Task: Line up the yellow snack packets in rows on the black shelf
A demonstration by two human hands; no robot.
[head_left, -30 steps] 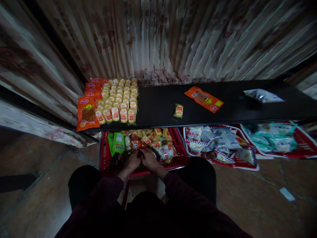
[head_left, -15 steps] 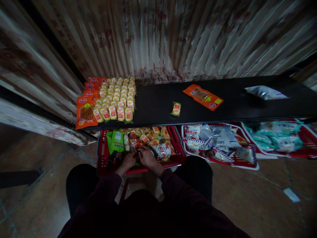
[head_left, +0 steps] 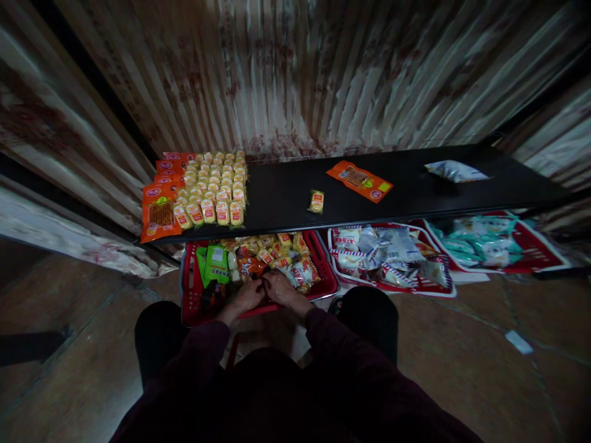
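Note:
My left hand (head_left: 248, 295) and my right hand (head_left: 279, 288) are close together over the near side of a red basket (head_left: 330, 284). The fingers of both are bent and closed, their tips meeting at something small and dark that I cannot make out. Just beyond the fingertips is an orange snack packet (head_left: 250, 266). Around it in the basket are green packets (head_left: 216, 261), small yellow-wrapped cakes (head_left: 266, 255), a white-and-red packet (head_left: 300, 272) and dark packets (head_left: 213, 296).
Rows of wrapped cakes (head_left: 215, 184) and orange packets (head_left: 161, 212) stand at the left of a black shelf (head_left: 277, 191). A single cake (head_left: 316, 202), an orange packet (head_left: 360, 181) and a silvery bag (head_left: 455, 171) lie farther right. Two more baskets (head_left: 431, 289) (head_left: 545, 246) hold bagged snacks.
My hands have drawn closer together, fingertips now meeting, and shifted slightly right relative to the basket. The view has turned a little to the right. The shelf goods look unchanged.

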